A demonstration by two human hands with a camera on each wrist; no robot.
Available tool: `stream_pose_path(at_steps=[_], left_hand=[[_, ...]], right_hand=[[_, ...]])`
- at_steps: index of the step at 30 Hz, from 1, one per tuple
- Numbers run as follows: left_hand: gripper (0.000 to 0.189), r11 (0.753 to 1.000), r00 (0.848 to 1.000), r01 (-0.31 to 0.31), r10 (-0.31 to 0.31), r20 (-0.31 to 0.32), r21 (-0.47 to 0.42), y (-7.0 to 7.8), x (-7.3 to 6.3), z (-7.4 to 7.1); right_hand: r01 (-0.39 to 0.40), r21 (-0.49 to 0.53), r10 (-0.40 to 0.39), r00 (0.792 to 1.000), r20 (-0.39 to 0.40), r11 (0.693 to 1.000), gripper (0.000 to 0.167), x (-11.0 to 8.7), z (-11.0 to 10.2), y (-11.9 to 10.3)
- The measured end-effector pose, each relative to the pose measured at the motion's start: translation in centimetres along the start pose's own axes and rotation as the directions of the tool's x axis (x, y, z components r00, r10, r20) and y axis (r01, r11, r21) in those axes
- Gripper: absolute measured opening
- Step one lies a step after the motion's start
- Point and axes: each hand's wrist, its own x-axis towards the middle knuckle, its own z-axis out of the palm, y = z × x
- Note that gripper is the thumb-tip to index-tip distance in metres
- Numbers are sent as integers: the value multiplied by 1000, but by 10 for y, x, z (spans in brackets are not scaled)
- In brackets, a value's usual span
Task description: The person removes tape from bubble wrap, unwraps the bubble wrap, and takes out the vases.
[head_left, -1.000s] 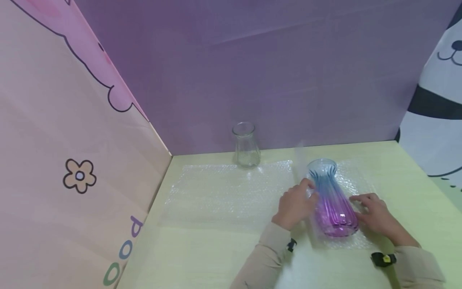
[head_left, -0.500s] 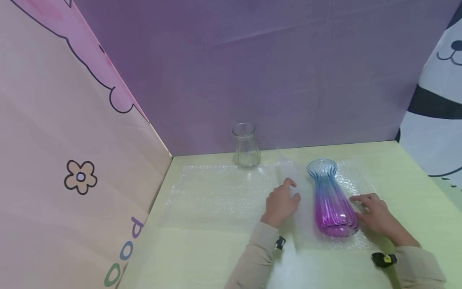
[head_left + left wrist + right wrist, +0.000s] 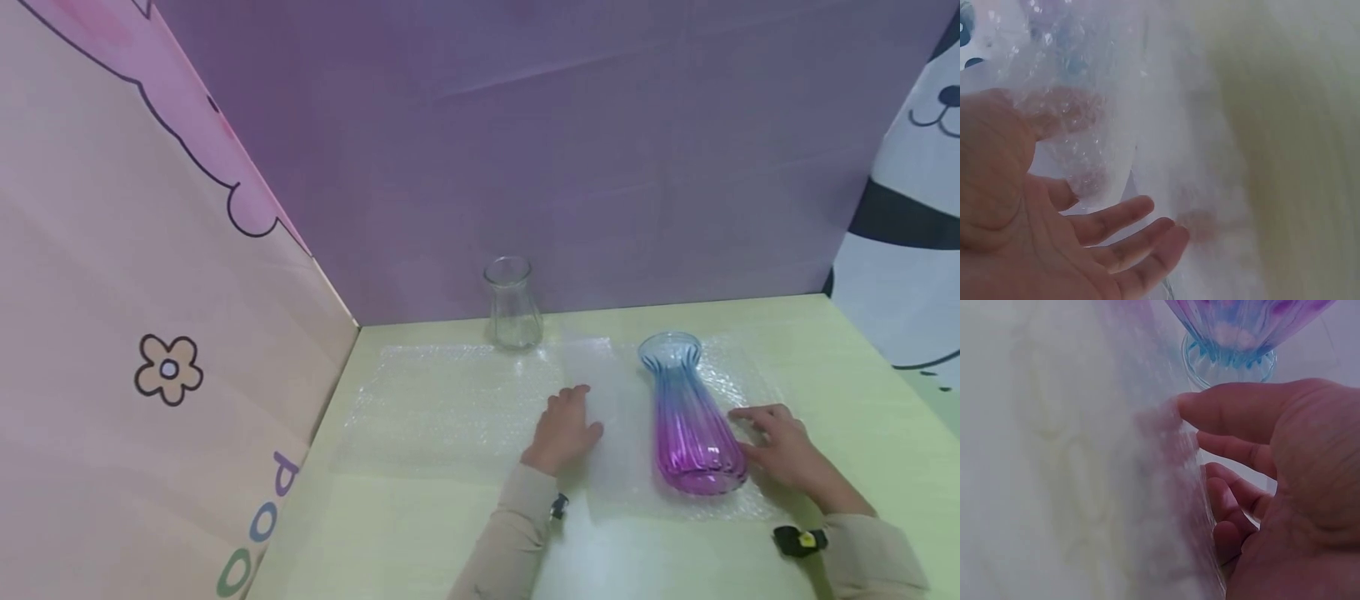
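A ribbed glass vase point(image 3: 693, 433), blue at the neck and purple at the base, lies on bubble wrap point(image 3: 727, 358) with its mouth facing away. Close against its right side is my right hand point(image 3: 780, 446), fingers loosely bent; in the right wrist view its thumb and fingertips meet the wrap, near the vase's teal rim point(image 3: 1232, 375). My left hand point(image 3: 562, 433) is left of the vase at a pale plastic strip point(image 3: 600, 375), thumb and fingers spread apart. The left wrist view shows the thumb through clear bubble wrap point(image 3: 1079, 125) and the other fingers nearly straight.
A clear glass vase point(image 3: 516, 312) stands upright at the table's back, by a purple wall point(image 3: 480, 150). Another stretch of bubble wrap point(image 3: 442, 408) lies flat to the left on the pale table point(image 3: 405, 533). Printed panels point(image 3: 112, 250) flank the sides.
My left hand has drawn away from the blue-and-purple vase to the left, and the wrap's pale edge has shifted left with it. The right hand and the vase have stayed in place.
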Motion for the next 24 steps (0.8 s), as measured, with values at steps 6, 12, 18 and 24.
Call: stream_pose_path(at_steps=[6,12,18,24], left_hand=[[61,993,999,-45,46,-10,113,-13,-3,9],[62,990,998,-56,59,-23,127,-20,-4,13],[64,993,995,-96,96,2,74,-26,0,9],[67,993,989,-113,115,93,-23,-33,7,3]], right_hand=[[-5,16,5,1000,12,1000,48,-1,2,1],[-10,23,9,1000,21,1000,50,-1,2,3],[-13,30,12,1000,28,999,51,-2,0,3],[-20,31,19,999,29,999,51,-1,1,3]])
